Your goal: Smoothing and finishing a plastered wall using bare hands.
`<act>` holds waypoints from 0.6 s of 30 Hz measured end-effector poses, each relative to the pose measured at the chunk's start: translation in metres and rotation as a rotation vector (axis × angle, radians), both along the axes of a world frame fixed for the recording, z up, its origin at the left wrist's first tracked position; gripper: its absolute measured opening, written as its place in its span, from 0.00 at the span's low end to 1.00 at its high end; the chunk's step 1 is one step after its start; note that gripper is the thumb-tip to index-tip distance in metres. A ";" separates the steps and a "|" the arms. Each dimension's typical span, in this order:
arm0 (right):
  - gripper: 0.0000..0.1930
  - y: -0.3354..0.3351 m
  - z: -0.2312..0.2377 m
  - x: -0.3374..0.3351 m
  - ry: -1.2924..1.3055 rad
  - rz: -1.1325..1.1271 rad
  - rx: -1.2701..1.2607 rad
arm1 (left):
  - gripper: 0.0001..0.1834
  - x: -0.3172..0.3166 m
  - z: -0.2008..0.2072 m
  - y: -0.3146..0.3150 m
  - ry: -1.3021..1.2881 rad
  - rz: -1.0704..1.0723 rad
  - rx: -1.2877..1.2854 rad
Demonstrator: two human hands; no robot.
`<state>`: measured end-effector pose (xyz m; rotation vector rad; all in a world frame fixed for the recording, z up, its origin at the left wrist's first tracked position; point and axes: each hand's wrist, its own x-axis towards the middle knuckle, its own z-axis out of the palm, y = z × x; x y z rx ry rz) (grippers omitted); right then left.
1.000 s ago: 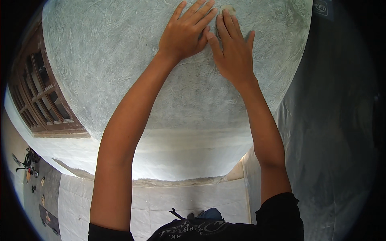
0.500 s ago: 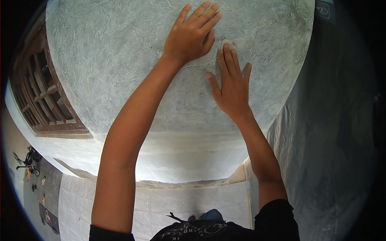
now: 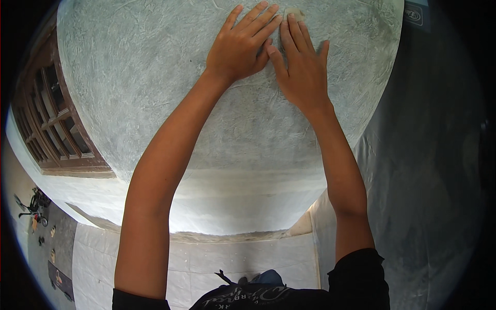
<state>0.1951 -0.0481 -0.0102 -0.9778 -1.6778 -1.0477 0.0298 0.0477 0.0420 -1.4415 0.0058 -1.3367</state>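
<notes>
My left hand [image 3: 243, 41] lies on the grey, textured wall [image 3: 155, 88] with its fingers spread, holding nothing. Close beside it on the right, my right hand [image 3: 303, 72] holds a small pale, flat pad [image 3: 294, 12] against the wall under its outstretched fingertips. Only the top end of this pad shows past the fingers, so I cannot tell its exact kind. My right thumb points up toward the left one, and the two look close to touching.
A brown wooden window frame with panes [image 3: 57, 124] is on the left. Dark plastic sheeting [image 3: 413, 181] hangs along the right side. A light sheet [image 3: 206, 261] covers the floor below. A parked motorbike [image 3: 36, 206] stands at the far lower left.
My right hand has slid up the wall with the pale pad, coming level with my left hand. The left hand has barely moved and still lies on the wall.
</notes>
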 end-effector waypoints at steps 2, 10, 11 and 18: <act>0.33 -0.004 -0.019 -0.005 0.005 0.006 0.006 | 0.25 -0.004 -0.002 -0.002 0.012 0.009 -0.016; 0.34 -0.002 -0.001 -0.006 0.007 0.023 0.011 | 0.25 -0.012 0.004 -0.010 0.025 0.035 -0.012; 0.34 0.000 -0.006 -0.007 0.022 0.035 0.001 | 0.25 -0.011 0.001 -0.004 0.032 0.036 -0.020; 0.35 0.001 -0.008 -0.003 0.007 -0.001 -0.008 | 0.25 -0.006 -0.005 -0.051 0.041 0.139 -0.442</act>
